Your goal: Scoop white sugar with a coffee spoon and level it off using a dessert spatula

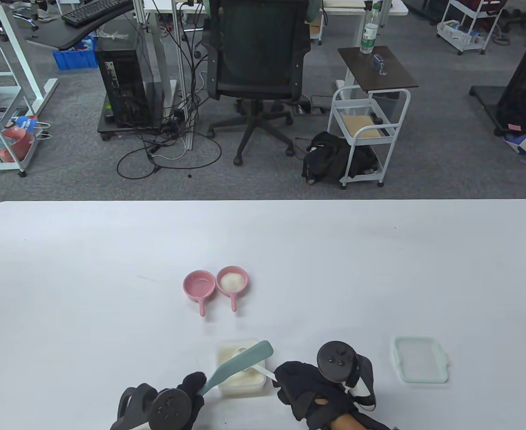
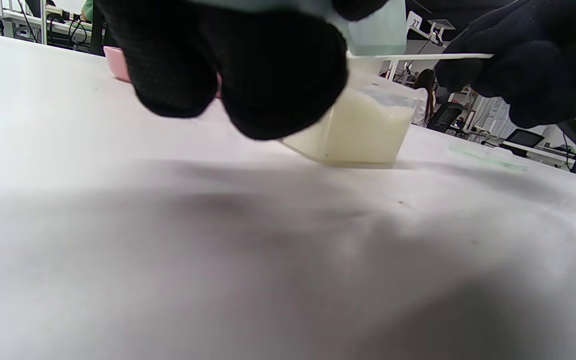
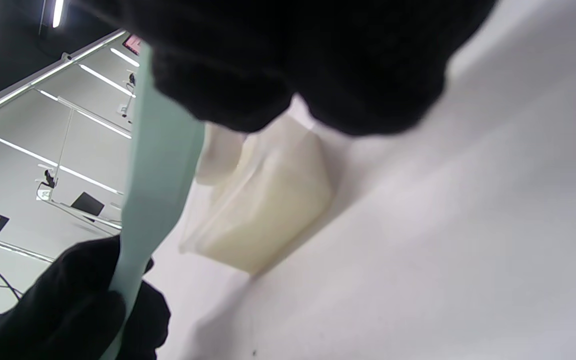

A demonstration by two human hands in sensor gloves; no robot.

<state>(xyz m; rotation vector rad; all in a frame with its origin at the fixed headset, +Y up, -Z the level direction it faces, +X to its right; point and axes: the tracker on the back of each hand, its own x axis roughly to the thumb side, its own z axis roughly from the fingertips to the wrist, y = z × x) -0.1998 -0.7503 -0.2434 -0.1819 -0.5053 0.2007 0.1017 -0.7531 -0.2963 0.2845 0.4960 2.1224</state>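
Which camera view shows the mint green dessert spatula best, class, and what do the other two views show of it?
The table view: the whole dessert spatula shows, blade over the sugar container, handle in the left hand. The right wrist view shows only a stretch of it; the left wrist view, a pale sliver behind fingers.

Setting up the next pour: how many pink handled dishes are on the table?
2, side by side at mid-table: the left pink dish looks empty, the right pink dish holds white sugar. None seems hidden.
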